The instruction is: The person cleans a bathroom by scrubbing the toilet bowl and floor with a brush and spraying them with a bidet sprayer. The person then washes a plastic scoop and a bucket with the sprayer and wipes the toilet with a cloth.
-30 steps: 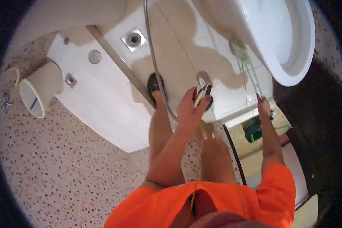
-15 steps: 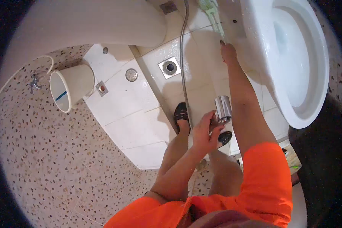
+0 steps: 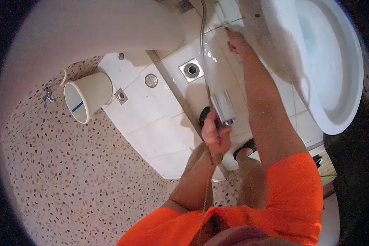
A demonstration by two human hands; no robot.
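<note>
Head view: left hand [image 3: 217,138] curled, partly closed on near end of chrome piece [image 3: 223,105], above floor [image 3: 233,84], beside hose [image 3: 203,47]. Finger gap blurred, can't tell. Right hand [image 3: 238,43] nearly closed on near end of pale tool [image 3: 222,14], left of bowl [image 3: 350,88]; tool's far end unclear. Chrome piece: probably stiff, fairly light, slick if wet; full wrap at near end. Tool: likely light, stiffish; best held by handle.

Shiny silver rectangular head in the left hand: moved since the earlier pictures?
Yes, the silver head has shifted left in the view, closer to the square metal floor drain.
</note>
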